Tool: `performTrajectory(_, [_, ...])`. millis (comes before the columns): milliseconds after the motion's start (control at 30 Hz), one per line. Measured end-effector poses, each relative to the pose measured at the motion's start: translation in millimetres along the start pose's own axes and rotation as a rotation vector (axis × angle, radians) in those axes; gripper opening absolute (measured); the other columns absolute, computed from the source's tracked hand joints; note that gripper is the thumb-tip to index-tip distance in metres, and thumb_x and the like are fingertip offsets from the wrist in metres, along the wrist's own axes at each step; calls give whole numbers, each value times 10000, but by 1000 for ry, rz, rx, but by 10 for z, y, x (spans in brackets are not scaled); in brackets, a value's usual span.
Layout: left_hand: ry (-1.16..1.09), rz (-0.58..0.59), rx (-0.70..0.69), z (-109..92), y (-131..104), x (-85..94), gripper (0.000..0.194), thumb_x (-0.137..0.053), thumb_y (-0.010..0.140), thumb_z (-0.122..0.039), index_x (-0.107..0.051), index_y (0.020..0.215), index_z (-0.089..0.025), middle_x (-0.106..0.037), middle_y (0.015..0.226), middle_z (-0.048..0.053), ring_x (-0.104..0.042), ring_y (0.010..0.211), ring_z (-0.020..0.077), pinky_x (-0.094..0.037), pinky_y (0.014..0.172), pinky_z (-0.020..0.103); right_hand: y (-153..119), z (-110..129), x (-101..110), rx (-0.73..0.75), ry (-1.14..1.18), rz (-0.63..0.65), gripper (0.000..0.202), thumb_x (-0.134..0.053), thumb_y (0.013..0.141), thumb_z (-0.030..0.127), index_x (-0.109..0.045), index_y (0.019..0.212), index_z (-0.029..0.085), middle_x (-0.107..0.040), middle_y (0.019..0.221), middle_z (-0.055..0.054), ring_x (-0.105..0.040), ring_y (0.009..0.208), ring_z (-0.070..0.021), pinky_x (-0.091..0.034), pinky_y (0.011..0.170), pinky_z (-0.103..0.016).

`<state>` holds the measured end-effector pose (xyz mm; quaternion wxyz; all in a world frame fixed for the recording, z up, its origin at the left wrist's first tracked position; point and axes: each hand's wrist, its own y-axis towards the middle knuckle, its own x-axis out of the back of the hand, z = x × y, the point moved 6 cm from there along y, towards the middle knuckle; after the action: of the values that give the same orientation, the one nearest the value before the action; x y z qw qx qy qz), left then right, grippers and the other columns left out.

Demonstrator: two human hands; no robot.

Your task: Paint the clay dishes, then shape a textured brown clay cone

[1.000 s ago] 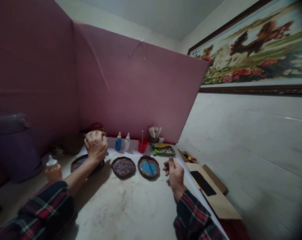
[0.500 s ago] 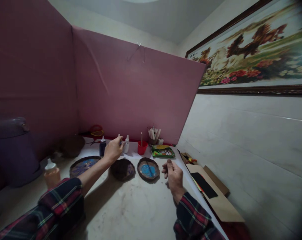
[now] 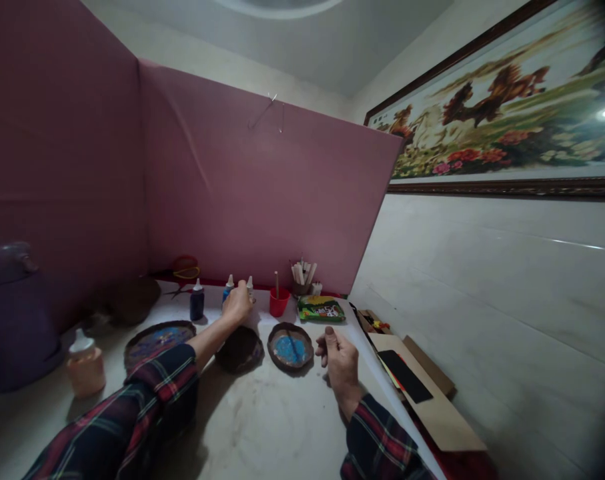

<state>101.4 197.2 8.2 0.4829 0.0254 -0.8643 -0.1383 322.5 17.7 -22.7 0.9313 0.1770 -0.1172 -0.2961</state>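
Left hand (image 3: 237, 304), eleven o'clock, is half-hiding the white squeeze bottle (image 3: 250, 287)! Right hand (image 3: 341, 363) is curling three o'clock off the blue-filled dish (image 3: 284, 329); whether fingers (image 3: 322, 347) are pinching anything, I can't tell.

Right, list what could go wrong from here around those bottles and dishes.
The left hand, close by the blue bottle and white bottle, might tip one over. The left sleeve overlaps the leftmost dish in this view; its height is unclear, but if low it could smear the contents. The right hand sits close beside the right dish and might nudge it.
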Motion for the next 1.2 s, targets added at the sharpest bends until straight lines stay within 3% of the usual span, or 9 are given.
performTrajectory(133, [-23,-27,-3,-17,-13,13,278,-522,811,-240,-508,1086,-198,-690,983,133,-652,946,265,-455,731,313,0,-2,-14,5,-11,17,516,-434,847,616,-584,681,151,-544,495,-2,-419,378,-85,-328,383,-209])
performTrajectory(267, [-68,-107,-73,-107,-164,222,291,-508,815,-311,-514,1095,-234,-688,973,96,-646,931,280,-448,718,322,-15,6,-26,15,-9,25,504,-436,855,600,-583,678,152,-535,493,4,-408,374,-81,-324,378,-206])
performTrajectory(500, [-181,-240,-235,-109,-720,710,368,-545,766,-267,-509,1131,-239,-636,1005,46,-607,938,209,-433,804,286,-71,75,-48,93,-89,52,450,-439,877,542,-591,690,162,-548,514,3,-424,390,-95,-328,382,-213])
performTrajectory(600, [-439,-197,-342,-75,-1022,824,353,-546,778,-258,-501,1125,-216,-617,999,31,-596,904,161,-441,820,258,-156,234,-86,229,-181,80,352,-490,879,462,-607,718,172,-567,551,2,-487,479,-117,-374,462,-220])
performTrajectory(733, [-958,89,-314,-40,-1445,799,356,-544,820,-300,-461,1151,-198,-596,912,25,-590,800,145,-471,731,261,-326,524,-199,360,-216,139,206,-557,856,361,-629,797,178,-631,685,-20,-554,620,-148,-420,587,-241])
performTrajectory(800, [-1093,155,-305,-46,-1644,803,379,-561,825,-311,-445,1172,-212,-583,961,31,-580,825,143,-472,733,258,-412,690,-278,389,-188,184,171,-548,864,327,-630,823,182,-645,750,-30,-566,675,-156,-426,627,-246])
performTrajectory(1033, [-1136,149,-387,-81,-1924,867,330,-583,832,-325,-513,1136,-218,-575,1087,60,-544,1003,189,-450,885,313,-677,1279,-640,538,-148,457,293,-412,937,325,-624,783,194,-568,711,-24,-517,678,-146,-397,631,-245])
performTrajectory(1133, [-1040,104,-376,-71,-1897,854,304,-573,834,-311,-509,1111,-203,-578,1063,71,-555,984,202,-456,869,333,-722,1403,-745,588,-153,468,236,-445,926,351,-606,871,189,-567,750,-28,-509,683,-147,-386,626,-252])
performTrajectory(1200, [-944,66,-380,-69,-1883,829,278,-574,828,-292,-510,1083,-199,-578,1044,76,-559,965,208,-458,850,340,-744,1430,-775,622,-173,413,205,-521,886,372,-572,813,188,-530,716,-11,-477,648,-142,-366,606,-255])
